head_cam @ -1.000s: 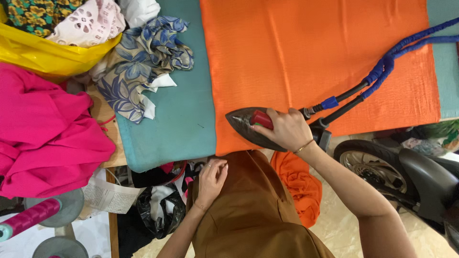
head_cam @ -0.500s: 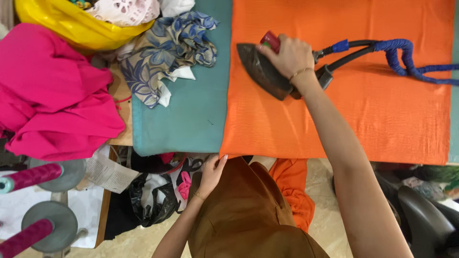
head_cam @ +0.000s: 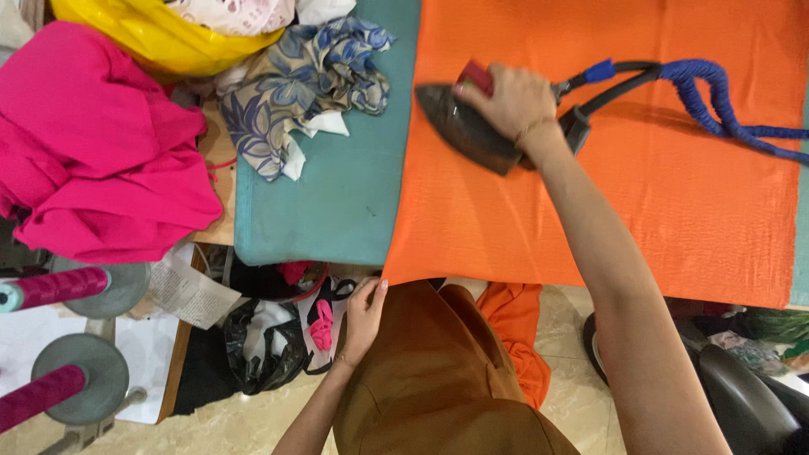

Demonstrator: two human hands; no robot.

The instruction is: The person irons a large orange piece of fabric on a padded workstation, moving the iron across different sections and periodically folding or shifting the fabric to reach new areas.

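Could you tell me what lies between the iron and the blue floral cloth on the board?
In the head view, only a bare strip of the teal board cover separates the iron from the floral cloth; nothing else lies there.

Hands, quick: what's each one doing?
Right hand: closed around the iron.
Left hand: open, fingertips at the orange cloth edge.

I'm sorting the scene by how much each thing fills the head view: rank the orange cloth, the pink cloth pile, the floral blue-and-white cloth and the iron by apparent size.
1. orange cloth
2. pink cloth pile
3. floral blue-and-white cloth
4. iron, partly hidden under the right hand
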